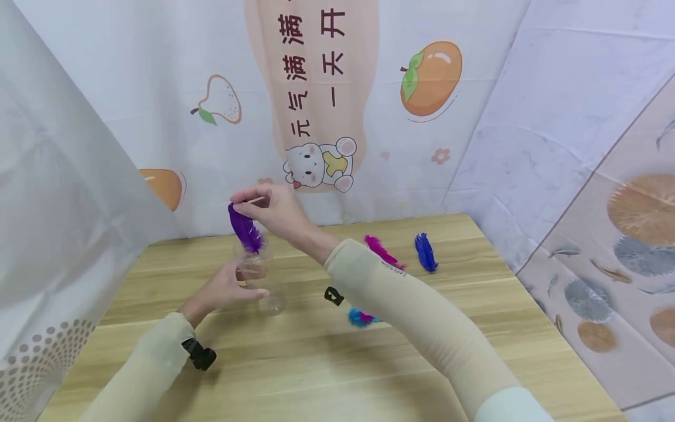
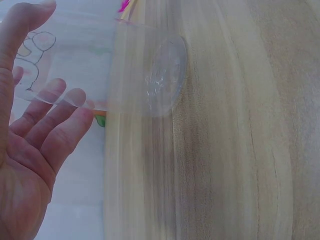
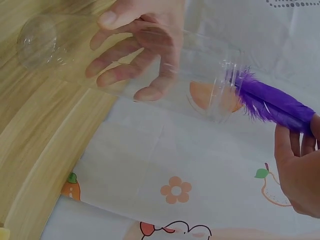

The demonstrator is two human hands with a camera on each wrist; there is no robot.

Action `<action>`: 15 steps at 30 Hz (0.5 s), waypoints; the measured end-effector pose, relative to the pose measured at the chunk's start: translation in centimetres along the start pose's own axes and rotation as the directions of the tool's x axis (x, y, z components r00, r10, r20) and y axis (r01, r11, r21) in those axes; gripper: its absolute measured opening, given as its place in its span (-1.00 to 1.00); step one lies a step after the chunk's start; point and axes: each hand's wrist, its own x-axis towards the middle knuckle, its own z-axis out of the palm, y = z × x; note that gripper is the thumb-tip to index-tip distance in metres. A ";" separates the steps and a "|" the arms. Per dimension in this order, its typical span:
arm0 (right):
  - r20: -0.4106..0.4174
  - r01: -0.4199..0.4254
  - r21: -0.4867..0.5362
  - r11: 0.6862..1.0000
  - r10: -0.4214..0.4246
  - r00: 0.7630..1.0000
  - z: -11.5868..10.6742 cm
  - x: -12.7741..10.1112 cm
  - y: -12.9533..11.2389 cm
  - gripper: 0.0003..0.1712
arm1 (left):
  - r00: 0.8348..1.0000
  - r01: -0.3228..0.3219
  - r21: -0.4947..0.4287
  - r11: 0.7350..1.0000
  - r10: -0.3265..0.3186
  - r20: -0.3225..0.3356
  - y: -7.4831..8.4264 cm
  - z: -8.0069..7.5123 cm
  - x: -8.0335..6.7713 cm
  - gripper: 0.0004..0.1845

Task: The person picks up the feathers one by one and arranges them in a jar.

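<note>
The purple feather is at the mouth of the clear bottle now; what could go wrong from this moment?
1. The purple feather has only its tip at the clear bottle mouth; its soft barbs may catch on the rim and bend.
2. The left hand holds the bottle with fairly straight fingers; a push might tip it on the table.
3. The right hand pinches only the quill, so the feather may slip.

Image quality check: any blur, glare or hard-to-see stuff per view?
Head: even light, sharp; clear bottle barely visible against the table. Left wrist: soft focus throughout, left hand close and blurred. Right wrist: purple feather crisp, bottle shows faint reflections only.
</note>
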 end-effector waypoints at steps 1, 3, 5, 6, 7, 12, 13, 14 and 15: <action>0.007 -0.009 0.000 1.000 0.009 1.000 0.0 0.0 0.1 -0.86 | 1.000 0.004 -0.001 1.000 -0.004 0.004 0.0 0.0 -0.1 -0.11; 0.013 -0.027 -0.003 1.000 0.027 1.000 0.1 -0.1 0.2 -0.86 | 1.000 0.009 -0.004 1.000 -0.009 0.009 0.0 0.0 -0.2 -0.09; 0.014 -0.037 0.003 0.999 0.037 0.999 0.2 -0.1 0.3 -0.86 | 1.000 0.005 -0.008 1.000 -0.005 0.008 0.0 0.0 -0.3 -0.07; 0.014 -0.041 0.013 0.999 0.041 0.999 0.3 -0.1 0.4 -0.86 | 1.000 0.004 -0.011 1.000 -0.004 0.006 0.0 0.0 -0.3 -0.06; 0.014 -0.039 0.022 0.999 0.039 0.999 0.3 0.0 0.4 -0.86 | 1.000 0.003 -0.017 1.000 -0.003 0.003 0.0 0.0 -0.3 -0.04; 0.037 -0.036 0.034 0.999 0.035 0.999 0.4 -0.1 0.9 -0.87 | 1.000 -0.011 -0.010 1.000 0.011 -0.010 -0.1 0.1 -0.1 -0.04; 0.045 -0.040 0.024 0.999 0.039 0.998 0.4 -0.2 1.0 -0.87 | 1.000 -0.013 -0.009 1.000 0.013 -0.012 -0.1 0.1 -0.1 -0.04; 0.052 -0.048 0.013 0.999 0.047 0.998 0.4 -0.3 1.2 -0.88 | 1.000 -0.016 -0.008 1.000 0.016 -0.011 -0.1 0.1 -0.1 -0.05; 0.058 -0.055 -0.001 0.999 0.055 0.997 0.3 -0.4 1.3 -0.88 | 1.000 -0.013 -0.011 1.000 0.013 -0.013 -0.1 0.1 0.0 -0.07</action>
